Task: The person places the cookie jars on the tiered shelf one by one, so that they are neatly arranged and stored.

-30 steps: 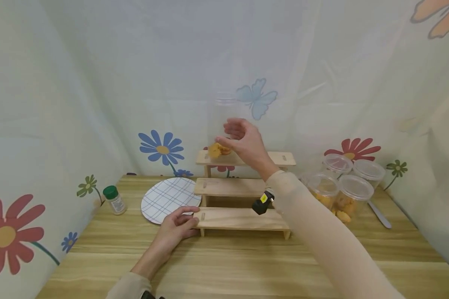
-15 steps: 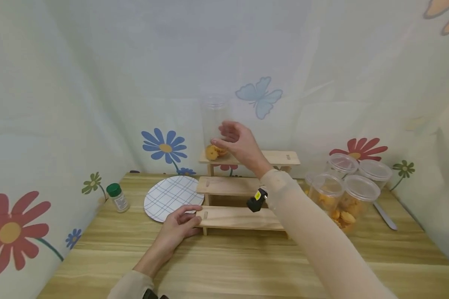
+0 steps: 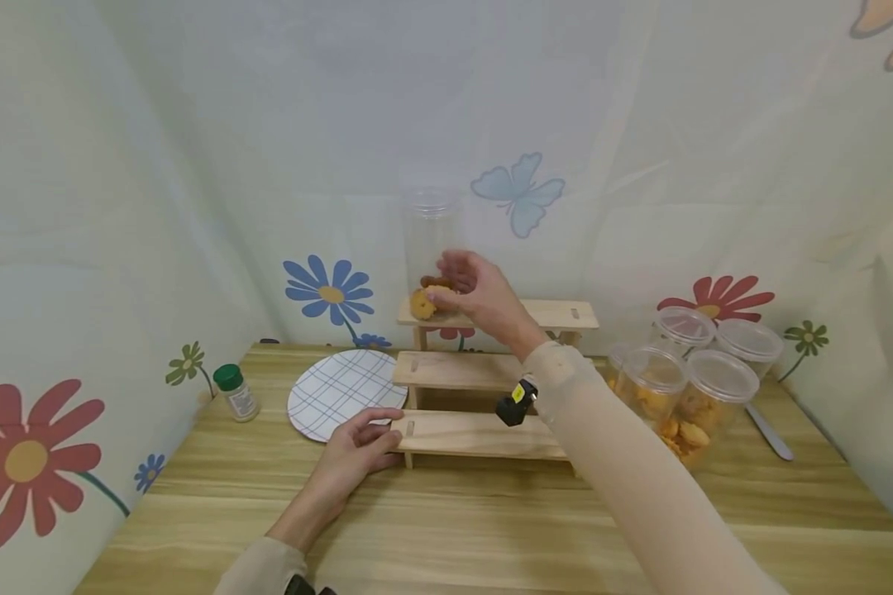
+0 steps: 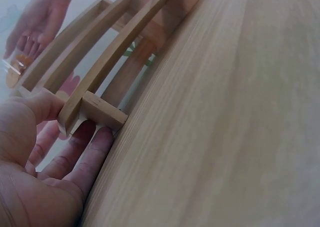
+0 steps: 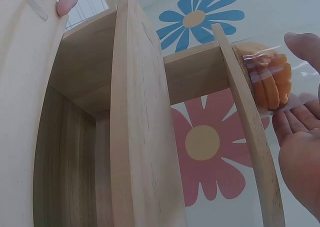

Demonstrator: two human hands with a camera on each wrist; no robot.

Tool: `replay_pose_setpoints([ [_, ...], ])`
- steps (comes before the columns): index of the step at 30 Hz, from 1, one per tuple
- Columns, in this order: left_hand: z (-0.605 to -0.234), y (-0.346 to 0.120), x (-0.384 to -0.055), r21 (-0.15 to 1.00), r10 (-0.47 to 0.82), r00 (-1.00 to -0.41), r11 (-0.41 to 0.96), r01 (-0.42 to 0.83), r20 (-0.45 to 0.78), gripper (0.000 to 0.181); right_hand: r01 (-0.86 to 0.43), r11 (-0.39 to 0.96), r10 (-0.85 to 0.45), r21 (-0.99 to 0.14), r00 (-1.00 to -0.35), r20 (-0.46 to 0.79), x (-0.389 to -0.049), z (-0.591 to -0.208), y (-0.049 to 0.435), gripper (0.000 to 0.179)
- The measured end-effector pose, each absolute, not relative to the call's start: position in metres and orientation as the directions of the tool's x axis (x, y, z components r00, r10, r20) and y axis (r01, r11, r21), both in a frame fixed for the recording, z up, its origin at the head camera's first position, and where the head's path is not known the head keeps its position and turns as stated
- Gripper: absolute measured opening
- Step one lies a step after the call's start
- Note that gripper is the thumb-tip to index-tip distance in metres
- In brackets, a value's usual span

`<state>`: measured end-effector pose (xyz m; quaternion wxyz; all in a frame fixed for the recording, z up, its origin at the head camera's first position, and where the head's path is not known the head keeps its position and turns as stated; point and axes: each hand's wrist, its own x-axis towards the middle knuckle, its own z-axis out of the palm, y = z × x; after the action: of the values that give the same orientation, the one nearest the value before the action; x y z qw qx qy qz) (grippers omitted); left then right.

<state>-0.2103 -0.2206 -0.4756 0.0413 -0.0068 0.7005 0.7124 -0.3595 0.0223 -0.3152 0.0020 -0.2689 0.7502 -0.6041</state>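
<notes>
A tall clear jar (image 3: pixel 424 248) with several yellow-orange cookies (image 3: pixel 422 304) at its bottom stands on the left end of the top step of a three-tier wooden riser (image 3: pixel 469 434). Round the jar's lower right side is my right hand (image 3: pixel 487 299), thumb across the front and fingers behind. In the right wrist view, the thumb and fingers lie on opposite sides of the jar (image 5: pixel 287 62). My left hand (image 3: pixel 350 454) grips the left end of the lowest step. The left wrist view has its thumb at the board's edge and fingers (image 4: pixel 75 152) beneath.
Several clear lidded jars (image 3: pixel 722 376) of cookies cluster right of the riser, with a pale knife (image 3: pixel 770 434) beside them. Leftward are a checked round plate (image 3: pixel 342 392), close against the riser, and a green-capped bottle (image 3: pixel 236 394). A printed curtain (image 3: pixel 603 124) hangs behind the wooden table (image 3: pixel 446 529).
My right hand and the jar have shifted left along the top step, then the hand has slid slightly down the jar. The left hand has stayed at the riser's end.
</notes>
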Motion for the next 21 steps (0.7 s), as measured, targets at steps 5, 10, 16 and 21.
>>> replay_pose_setpoints([
  [5,-0.475,-0.221,-0.21,0.998,0.047,-0.997,-0.014,-0.063,-0.062,0.036,-0.406,0.138,-0.408,-0.903,-0.854,0.322,-0.359,-0.314,0.022,0.077],
  [10,-0.475,-0.221,-0.21,0.998,0.047,-0.997,-0.018,-0.06,-0.059,0.036,-0.396,0.175,-0.385,-0.901,-0.87,0.308,-0.356,-0.314,0.021,0.08],
  [16,-0.475,-0.221,-0.21,0.998,0.054,-0.997,-0.02,-0.059,-0.058,0.036,-0.388,0.166,-0.361,-0.907,-0.879,0.31,-0.349,-0.316,0.027,0.086],
  [21,-0.475,-0.222,-0.209,0.998,0.051,-0.997,-0.016,-0.058,-0.058,0.036,-0.426,0.161,-0.32,-0.891,-0.876,0.361,-0.337,-0.313,0.035,0.087],
])
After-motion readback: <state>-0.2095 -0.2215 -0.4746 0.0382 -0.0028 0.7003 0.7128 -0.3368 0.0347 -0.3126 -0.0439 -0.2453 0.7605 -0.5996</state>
